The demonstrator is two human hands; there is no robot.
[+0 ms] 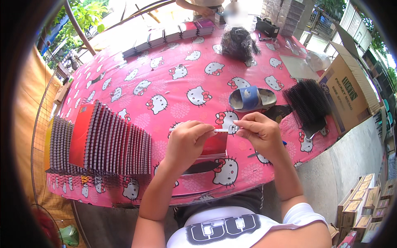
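Note:
A small notebook with a red cover is upright in front of me, close to the table's near edge. My left hand is closed at its upper left edge, thumb and fingers pinched together. At its upper right, my right hand pinches a small pale, shiny piece, too small to make out. A dark flat strip lies below the notebook, partly behind my left wrist. Just beyond my right hand sits a blue and white slipper.
Spiral notebooks stand in a long stack at left. Black binding coils are piled at right beside a cardboard box. Farther off are a row of notebooks, a black bundle and another person's hand.

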